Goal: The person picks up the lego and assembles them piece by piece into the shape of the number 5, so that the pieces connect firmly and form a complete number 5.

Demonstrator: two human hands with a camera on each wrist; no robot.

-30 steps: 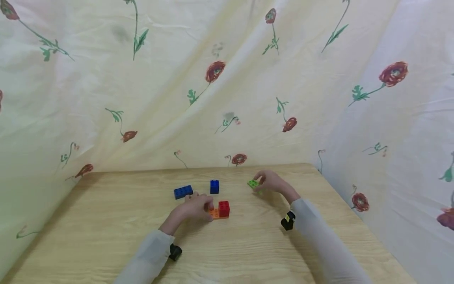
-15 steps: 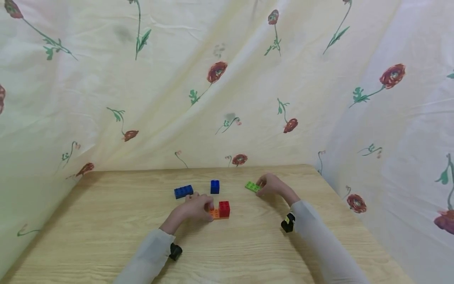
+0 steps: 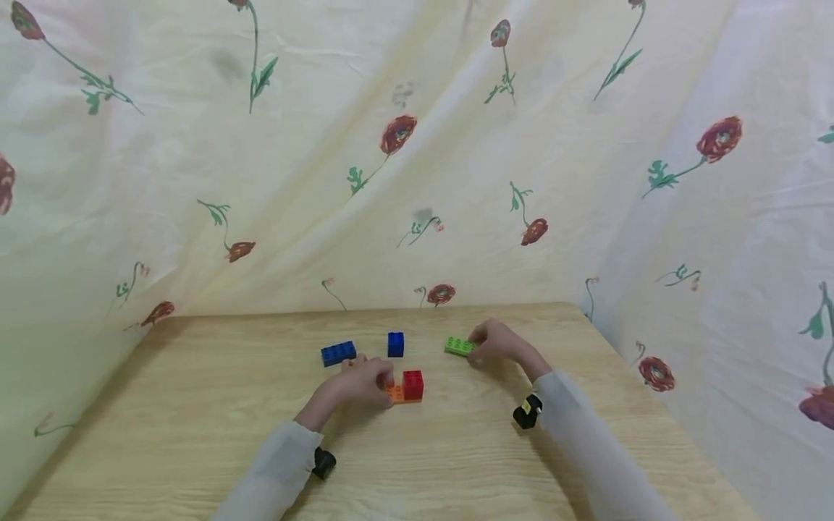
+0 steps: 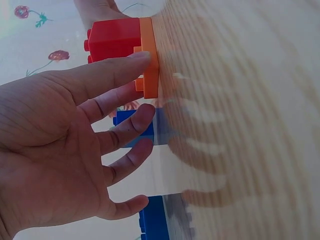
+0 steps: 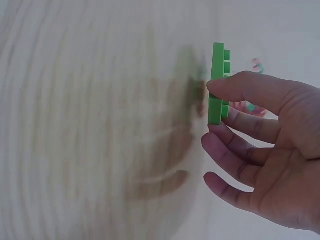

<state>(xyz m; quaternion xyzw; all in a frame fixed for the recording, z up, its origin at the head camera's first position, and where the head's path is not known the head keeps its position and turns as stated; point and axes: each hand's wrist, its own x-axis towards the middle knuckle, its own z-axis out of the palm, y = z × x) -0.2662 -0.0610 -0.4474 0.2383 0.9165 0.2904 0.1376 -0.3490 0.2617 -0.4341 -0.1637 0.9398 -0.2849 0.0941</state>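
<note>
My left hand (image 3: 361, 382) pinches the left end of a flat orange toy building brick (image 4: 151, 75), thumb on its near side. A red brick (image 3: 413, 385) sits on that orange brick's right half. Over at the right, my right hand (image 3: 495, 342) holds a flat lime-green brick (image 3: 457, 346) between thumb and fingers, its studs facing up. In the right wrist view the green brick (image 5: 216, 62) stands close to the tabletop, and the other fingers are loosely bent below it.
A long blue brick (image 3: 338, 354) lies just behind my left hand. Between the two hands, farther back, stands a small square blue brick (image 3: 395, 345). The wooden table (image 3: 430, 463) ends at a flowered curtain (image 3: 313, 217) behind and at the sides.
The right hand has turned the green brick and shifted it slightly left and nearer; more of it shows now. My left hand keeps its hold on the orange brick.
</note>
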